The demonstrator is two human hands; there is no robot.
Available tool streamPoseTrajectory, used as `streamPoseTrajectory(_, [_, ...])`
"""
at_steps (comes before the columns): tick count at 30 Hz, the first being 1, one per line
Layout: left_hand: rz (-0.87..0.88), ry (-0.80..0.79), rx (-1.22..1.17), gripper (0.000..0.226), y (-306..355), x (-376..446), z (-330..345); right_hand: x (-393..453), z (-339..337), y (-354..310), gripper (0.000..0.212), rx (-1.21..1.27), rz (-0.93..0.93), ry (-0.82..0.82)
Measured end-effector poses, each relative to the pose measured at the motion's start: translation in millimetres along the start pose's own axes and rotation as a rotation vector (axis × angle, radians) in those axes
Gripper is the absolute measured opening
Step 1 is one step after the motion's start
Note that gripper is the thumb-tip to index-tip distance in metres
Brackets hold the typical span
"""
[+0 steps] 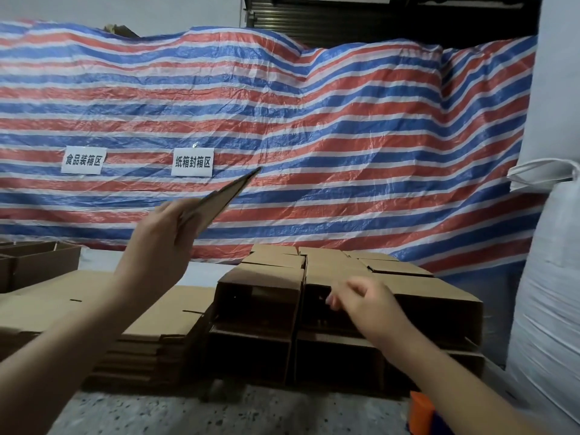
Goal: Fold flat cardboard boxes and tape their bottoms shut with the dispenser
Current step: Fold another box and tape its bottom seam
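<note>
My left hand (158,246) is raised and grips a flat cardboard box (224,196), seen edge-on and pointing up to the right. My right hand (361,301) hovers lower, fingers loosely curled and holding nothing, in front of the stacked folded boxes (270,290). A pile of flat cardboard blanks (163,312) lies to the left of those boxes. At the bottom right an orange and blue object (422,412), possibly the tape dispenser, is partly hidden by my right forearm.
A red, white and blue striped tarp (282,120) with two paper labels hangs behind. Open brown boxes (37,262) sit at the far left. A big white woven sack (552,293) stands at the right. Speckled concrete floor (219,412) lies in front.
</note>
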State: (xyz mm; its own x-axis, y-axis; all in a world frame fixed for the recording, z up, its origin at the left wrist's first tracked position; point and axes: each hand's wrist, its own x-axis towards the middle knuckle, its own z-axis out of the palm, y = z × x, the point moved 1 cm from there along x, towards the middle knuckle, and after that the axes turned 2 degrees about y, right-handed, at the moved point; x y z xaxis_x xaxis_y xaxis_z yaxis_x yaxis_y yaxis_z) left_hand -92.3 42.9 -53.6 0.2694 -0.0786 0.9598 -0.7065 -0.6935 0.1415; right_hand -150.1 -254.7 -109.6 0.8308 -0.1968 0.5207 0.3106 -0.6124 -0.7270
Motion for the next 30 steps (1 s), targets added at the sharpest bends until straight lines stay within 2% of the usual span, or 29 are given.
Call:
streamPoseTrajectory(3, [0.013,0.112,-0.126,0.026,34.4,16.1,-13.0,18.2,-23.5,-26.7,0.031,0.058,-0.076,0.14])
streamPoseTrajectory(5, [-0.053,0.171,-0.219,0.022,52.0,19.2,-17.5,31.8,-42.1,-43.8,0.03,0.118,-0.093,0.24])
streamPoseTrajectory(9, [-0.228,0.084,-0.624,0.013,75.0,19.2,-14.2,54.6,-74.8,-65.8,0.042,0.378,-0.023,0.35])
streamPoseTrajectory(12, [-0.323,-0.007,-0.851,0.021,86.7,17.5,-7.1,56.9,-88.0,-68.4,0.06,0.387,-0.022,0.296])
streamPoseTrajectory(14, [-0.368,-0.048,-0.894,0.024,87.2,16.8,0.4,50.1,-93.6,-65.0,0.059,0.359,-0.024,0.288])
streamPoseTrajectory(16, [-0.472,-0.067,-0.89,0.027,82.3,16.4,9.1,42.0,-99.0,-58.7,0.047,0.378,-0.011,0.332])
streamPoseTrajectory(19, [-0.608,-0.082,-0.782,0.017,71.6,9.5,24.0,23.9,-97.3,-45.0,0.04,0.379,0.052,0.363])
streamPoseTrajectory(27, [-0.912,-0.251,-0.851,0.018,62.1,-50.1,66.2,-15.8,-58.4,9.8,0.047,0.445,0.348,0.352])
streamPoseTrajectory(30, [-0.976,-0.324,-0.895,0.022,55.1,-73.3,76.9,-26.2,-44.1,29.5,0.059,0.496,0.423,0.351])
